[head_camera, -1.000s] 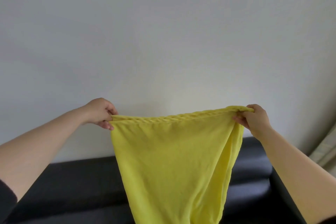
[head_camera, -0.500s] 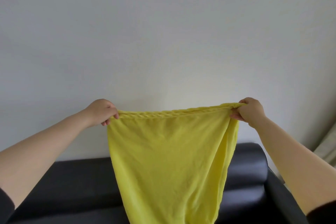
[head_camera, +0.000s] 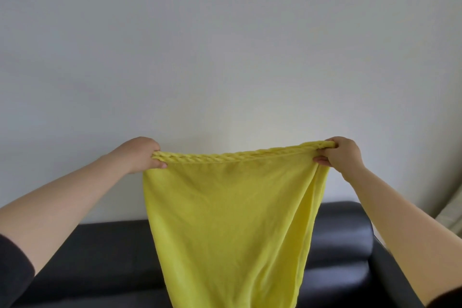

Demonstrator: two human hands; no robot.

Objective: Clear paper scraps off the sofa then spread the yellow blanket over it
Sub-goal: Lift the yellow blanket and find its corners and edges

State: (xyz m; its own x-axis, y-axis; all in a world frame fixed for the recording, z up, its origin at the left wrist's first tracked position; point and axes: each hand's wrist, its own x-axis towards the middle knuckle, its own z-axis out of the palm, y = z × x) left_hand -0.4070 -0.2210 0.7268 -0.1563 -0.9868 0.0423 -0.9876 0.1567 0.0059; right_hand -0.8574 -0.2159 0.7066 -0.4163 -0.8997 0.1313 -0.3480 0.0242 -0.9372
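The blanket (head_camera: 230, 210) is held up in the air by its top edge, which is gathered into a twisted, rope-like roll stretched between the two grips. The left end of that roll is clamped in the left hand (head_camera: 140, 155), whose fingers are curled tightly over it with the thumb tucked under. The right end is pinched in the right hand (head_camera: 343, 155), closed around the bunched cloth, fingertips pressed below the roll. Both arms are extended forward, and dark sleeves are seen at the lower corners of the view.

Below the grips the yellow cloth hangs freely and narrows toward the bottom, where it runs out of view. Under the right grip an extra fold of cloth is seen hanging behind the front layer. The roll sags slightly between the hands and rises toward the right grip.

Behind and below the hanging cloth, the sofa (head_camera: 342, 230) is seen: dark, glossy, with its backrest set against a plain pale wall (head_camera: 225, 57). Whether the cloth touches the seat cannot be told, as its lower end is cut off. A strip of pale fabric (head_camera: 450, 212) is visible to the right of the right forearm.
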